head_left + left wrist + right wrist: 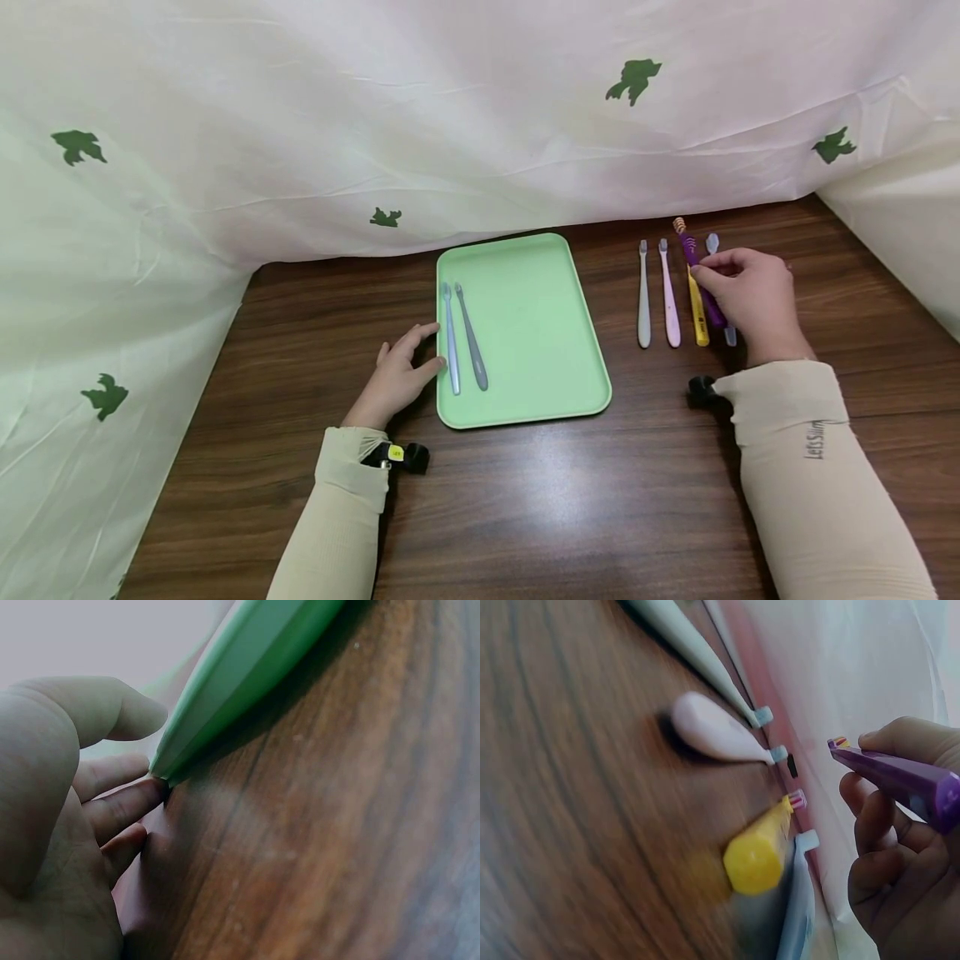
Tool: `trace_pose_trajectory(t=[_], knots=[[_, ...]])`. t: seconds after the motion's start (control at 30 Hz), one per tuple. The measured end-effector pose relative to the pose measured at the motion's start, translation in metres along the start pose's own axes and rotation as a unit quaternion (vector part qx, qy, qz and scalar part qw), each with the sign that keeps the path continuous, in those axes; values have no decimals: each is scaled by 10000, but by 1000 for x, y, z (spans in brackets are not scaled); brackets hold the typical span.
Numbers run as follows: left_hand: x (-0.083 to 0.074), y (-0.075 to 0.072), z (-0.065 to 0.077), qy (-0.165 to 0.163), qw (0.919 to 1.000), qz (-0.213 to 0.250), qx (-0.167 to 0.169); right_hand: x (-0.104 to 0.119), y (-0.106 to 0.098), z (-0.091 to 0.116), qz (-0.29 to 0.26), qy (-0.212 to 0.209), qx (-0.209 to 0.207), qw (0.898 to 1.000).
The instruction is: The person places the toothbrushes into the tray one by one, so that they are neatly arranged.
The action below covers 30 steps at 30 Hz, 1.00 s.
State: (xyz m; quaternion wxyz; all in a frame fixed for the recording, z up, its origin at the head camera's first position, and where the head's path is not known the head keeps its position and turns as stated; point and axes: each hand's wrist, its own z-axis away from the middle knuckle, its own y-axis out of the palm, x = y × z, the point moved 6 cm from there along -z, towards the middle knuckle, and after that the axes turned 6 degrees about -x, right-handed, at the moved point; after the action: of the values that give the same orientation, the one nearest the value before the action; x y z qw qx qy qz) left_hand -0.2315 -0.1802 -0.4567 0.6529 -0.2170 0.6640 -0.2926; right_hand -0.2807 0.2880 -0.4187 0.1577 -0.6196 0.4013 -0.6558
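Over yellow toothbrush [699, 323], pinching purple toothbrush [691, 248] in right hand [757, 296]; could totally knock yellow toothbrush askew if swung low. Touching tray [543, 333] with spread-fingered left hand [399, 381].

2 arms [817, 492] extended forward. Left hand [400, 377]: fingers [124, 808] loosely straight, thumb [112, 712] apart. Right hand [757, 296]: fingers curled, thumb pinching.
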Motion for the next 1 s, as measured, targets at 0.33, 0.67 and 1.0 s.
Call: trace_pose_trajectory(t=[0.33, 0.67, 1.0], knots=[[0, -1, 1, -57, 10000, -7, -21, 20, 8, 8, -152, -121, 135, 9997], [1, -1, 0, -46, 9999, -118, 2, 33, 12, 13, -371, -286, 156, 9988], [1, -2, -1, -43, 9999, -128, -10, 50, 21, 19, -408, -652, 205, 9968]])
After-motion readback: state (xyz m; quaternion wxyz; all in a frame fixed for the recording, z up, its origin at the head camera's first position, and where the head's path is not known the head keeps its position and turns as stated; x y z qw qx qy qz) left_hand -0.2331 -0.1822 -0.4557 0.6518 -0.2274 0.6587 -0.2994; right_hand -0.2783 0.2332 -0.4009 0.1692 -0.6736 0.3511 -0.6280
